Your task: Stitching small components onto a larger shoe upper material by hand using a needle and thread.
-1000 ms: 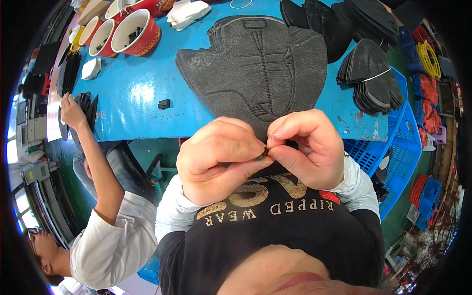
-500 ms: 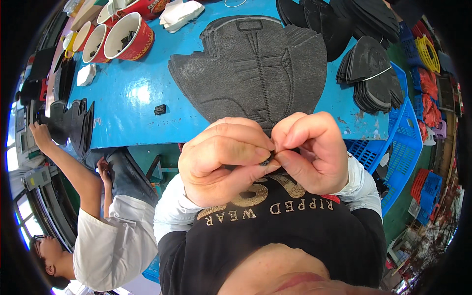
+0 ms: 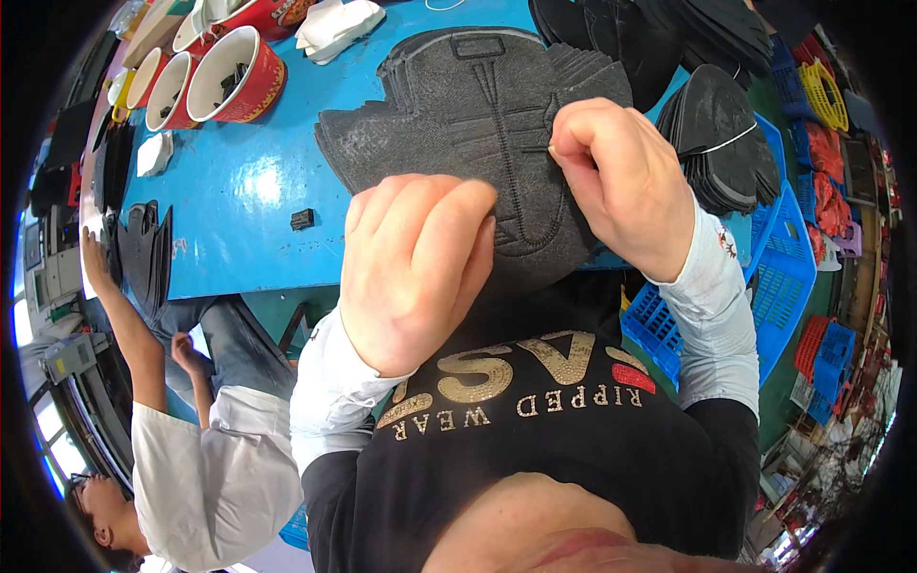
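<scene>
A stack of dark grey, felt-like cut pieces [image 3: 420, 143] with raised seam lines lies in front of me at the blue table's near edge. Over its right part, my right hand [image 3: 621, 181] pinches a thin black strip [image 3: 537, 148] that sticks out from the fingertips toward the left. My left hand [image 3: 417, 263] is closed, fingers curled in, just short of the stack's lower left side. Whatever it may hold is hidden behind its fingers. A small black bundle of strips [image 3: 302, 220] sits on the table left of the stack.
Red-and-white paper tubs [image 3: 258, 91], some with black bits inside, stand at the far left near folded white cloth [image 3: 339, 27]. Tied black pieces [image 3: 712, 134] lie at the right, beside blue plastic crates [image 3: 788, 277]. A co-worker [image 3: 210, 458] sits at the left.
My hands have come apart from their shared pinch. The right hand has moved up and right over the stack with the strip; the left has shifted slightly left and up.
</scene>
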